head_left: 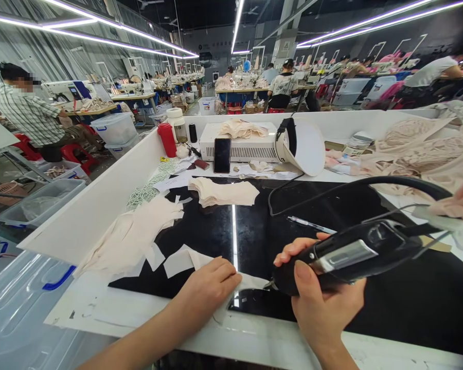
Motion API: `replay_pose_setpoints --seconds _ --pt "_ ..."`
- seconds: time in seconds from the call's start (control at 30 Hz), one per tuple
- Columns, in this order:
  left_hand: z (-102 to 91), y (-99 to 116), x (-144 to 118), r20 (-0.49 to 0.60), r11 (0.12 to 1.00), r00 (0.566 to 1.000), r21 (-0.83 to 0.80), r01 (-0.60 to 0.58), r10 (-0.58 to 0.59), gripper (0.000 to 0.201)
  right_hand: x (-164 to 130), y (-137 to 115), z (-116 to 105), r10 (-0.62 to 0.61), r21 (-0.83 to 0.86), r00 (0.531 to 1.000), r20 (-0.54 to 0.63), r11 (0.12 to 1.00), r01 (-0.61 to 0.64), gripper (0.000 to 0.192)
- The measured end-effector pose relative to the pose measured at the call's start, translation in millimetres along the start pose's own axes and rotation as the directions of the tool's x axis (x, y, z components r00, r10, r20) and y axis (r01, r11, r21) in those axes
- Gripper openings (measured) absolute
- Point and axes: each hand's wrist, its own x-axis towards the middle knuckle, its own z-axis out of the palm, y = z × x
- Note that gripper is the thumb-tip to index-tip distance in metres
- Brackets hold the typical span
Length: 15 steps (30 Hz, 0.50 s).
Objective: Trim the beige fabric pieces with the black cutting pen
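Head view, left to right: a loose cloth pile (127, 236) lies partly over the black sheet (254, 241), seemingly set aside to leave working room. A cloth piece (185, 259) lies on the sheet, running under the left hand (212, 285), which rests palm down, apparently to steady it; whether the fingers pinch it I cannot tell. Beyond sits a neat cloth stack (224, 192), probably kept within reach. The right hand (326, 298) wraps firmly around a black corded tool (343, 254), its tip angled toward the piece's right end, likely for control; contact is unclear.
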Motion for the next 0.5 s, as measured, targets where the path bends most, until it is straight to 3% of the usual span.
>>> replay_pose_setpoints --seconds 0.23,0.4,0.5 --pt "4.1 10 1 -0.032 0.959 0.998 0.281 -0.047 0.058 0.026 -3 -2 0 0.004 0.045 1.000 0.012 0.999 -0.005 0.044" --pt "16.4 16 -2 -0.050 0.943 0.998 0.333 -0.014 0.032 0.024 -4 -4 -1 0.006 0.036 1.000 0.006 0.999 -0.007 0.043" --pt "21.3 23 -1 -0.047 0.940 0.999 0.340 0.025 -0.009 0.013 -6 -4 -2 0.013 0.017 1.000 -0.001 1.000 -0.013 0.043"
